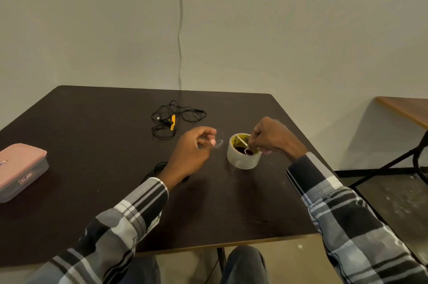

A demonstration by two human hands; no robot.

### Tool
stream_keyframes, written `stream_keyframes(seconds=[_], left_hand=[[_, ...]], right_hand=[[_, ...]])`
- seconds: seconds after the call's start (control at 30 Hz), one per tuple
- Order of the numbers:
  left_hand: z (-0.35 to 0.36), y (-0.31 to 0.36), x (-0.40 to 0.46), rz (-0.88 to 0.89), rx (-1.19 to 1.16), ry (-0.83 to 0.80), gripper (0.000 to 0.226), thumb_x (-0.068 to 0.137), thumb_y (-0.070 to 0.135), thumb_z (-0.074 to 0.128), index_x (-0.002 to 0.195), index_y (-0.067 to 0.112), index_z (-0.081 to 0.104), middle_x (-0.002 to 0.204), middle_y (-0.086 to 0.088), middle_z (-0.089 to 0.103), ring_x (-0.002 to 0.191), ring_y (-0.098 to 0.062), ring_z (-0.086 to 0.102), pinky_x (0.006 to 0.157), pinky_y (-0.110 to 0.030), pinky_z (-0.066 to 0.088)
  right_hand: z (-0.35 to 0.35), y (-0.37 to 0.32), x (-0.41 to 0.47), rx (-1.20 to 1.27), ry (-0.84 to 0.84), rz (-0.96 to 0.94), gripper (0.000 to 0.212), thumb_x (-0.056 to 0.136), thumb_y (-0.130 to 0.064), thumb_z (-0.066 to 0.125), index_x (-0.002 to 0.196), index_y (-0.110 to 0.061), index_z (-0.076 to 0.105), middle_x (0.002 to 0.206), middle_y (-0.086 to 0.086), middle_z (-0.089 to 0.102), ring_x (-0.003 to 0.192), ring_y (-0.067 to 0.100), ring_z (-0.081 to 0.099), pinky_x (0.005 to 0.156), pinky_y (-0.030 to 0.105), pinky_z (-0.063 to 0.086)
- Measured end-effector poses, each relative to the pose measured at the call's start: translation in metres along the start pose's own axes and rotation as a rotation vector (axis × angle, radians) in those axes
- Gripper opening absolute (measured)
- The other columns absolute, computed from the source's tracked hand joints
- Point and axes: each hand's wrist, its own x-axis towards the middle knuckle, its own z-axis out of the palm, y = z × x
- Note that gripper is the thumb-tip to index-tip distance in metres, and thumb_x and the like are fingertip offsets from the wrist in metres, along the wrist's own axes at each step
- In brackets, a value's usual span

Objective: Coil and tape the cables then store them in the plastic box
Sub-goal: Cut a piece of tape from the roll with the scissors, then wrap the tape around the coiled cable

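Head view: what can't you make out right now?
- Coiled cable: mostly hidden under the left hand and wrist.
- Plastic box: cut off by the left edge; label blurred.
- Small object the right hand holds over the tape roll: too small to identify.

Dim, warm, even indoor light; source out of view. Wall (231, 17) greenish-grey, darker toward left corner. Soft diffuse shadow on wall right of table (92, 133), under second tabletop (407, 110). Faint shadows under hands only. Dark table surface nearly featureless, low contrast; coiled cable (157, 168) barely separable from it. Slight sheen on tape roll (243, 156). Wide-angle bowing at table edges, sleeves (361, 225) stretched near bottom corners. Overall softness, compression smear; fingers slightly blurred. Box (20, 168) label illegible.
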Motion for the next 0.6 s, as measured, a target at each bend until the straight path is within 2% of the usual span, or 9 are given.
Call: stream_keyframes(seconds=[0.07, 0.13, 0.23, 0.37, 0.5, 0.6], left_hand=[[-0.003, 0.003, 0.000, -0.066, -0.117, -0.014, 0.018, 0.095, 0.010, 0.060, 0.110, 0.016, 0.067, 0.105, -0.002, 0.069, 0.097, -0.017, 0.069, 0.070, -0.030, 0.060], [-0.007, 0.006, -0.001, -0.091, -0.176, -0.013, 0.015, 0.096, 0.009, 0.060, 0.107, 0.014, 0.068, 0.104, -0.005, 0.070, 0.096, -0.018, 0.070, 0.066, -0.027, 0.060], [-0.013, 0.010, -0.003, -0.092, -0.203, -0.008, 0.014, 0.095, 0.009, 0.062, 0.107, 0.011, 0.069, 0.101, -0.008, 0.072, 0.093, -0.017, 0.071, 0.064, -0.027, 0.061], [-0.026, 0.009, -0.006, -0.096, -0.171, 0.005, 0.013, 0.094, 0.011, 0.065, 0.106, 0.012, 0.070, 0.100, -0.006, 0.071, 0.089, -0.014, 0.072, 0.064, -0.028, 0.061], [-0.041, 0.005, -0.010, -0.090, -0.129, 0.023, 0.012, 0.093, 0.011, 0.065, 0.103, 0.015, 0.071, 0.098, -0.005, 0.072, 0.087, -0.017, 0.071, 0.065, -0.032, 0.061], [-0.055, 0.004, -0.014, -0.122, -0.097, 0.032, 0.012, 0.093, 0.011, 0.064, 0.102, 0.016, 0.071, 0.098, -0.006, 0.073, 0.091, -0.021, 0.072, 0.065, -0.032, 0.061]], right_hand=[[-0.003, -0.006, -0.007, 0.071, 0.117, -0.058, 0.010, 0.088, -0.022, 0.074, 0.088, -0.012, 0.075, 0.091, 0.004, 0.074, 0.071, 0.011, 0.068, 0.056, 0.018, 0.050], [0.000, -0.016, -0.017, 0.278, 0.177, -0.128, 0.011, 0.086, -0.024, 0.076, 0.083, -0.014, 0.074, 0.085, 0.003, 0.074, 0.069, 0.010, 0.068, 0.054, 0.018, 0.051], [0.013, -0.035, -0.034, 0.613, 0.072, -0.185, 0.022, 0.079, -0.027, 0.084, 0.090, -0.011, 0.074, 0.082, 0.006, 0.072, 0.069, 0.011, 0.066, 0.058, 0.025, 0.058], [0.035, -0.053, -0.035, 0.773, 0.013, -0.197, 0.037, 0.074, -0.027, 0.087, 0.102, -0.009, 0.071, 0.086, 0.005, 0.072, 0.075, 0.010, 0.068, 0.065, 0.032, 0.060], [0.049, -0.068, -0.032, 0.921, 0.018, -0.176, 0.034, 0.076, -0.016, 0.086, 0.104, -0.006, 0.069, 0.085, 0.008, 0.073, 0.078, 0.015, 0.072, 0.063, 0.032, 0.060], [0.059, -0.078, -0.028, 0.981, 0.017, -0.176, 0.028, 0.078, -0.004, 0.082, 0.102, -0.004, 0.068, 0.078, 0.006, 0.072, 0.073, 0.015, 0.072, 0.063, 0.032, 0.060]])
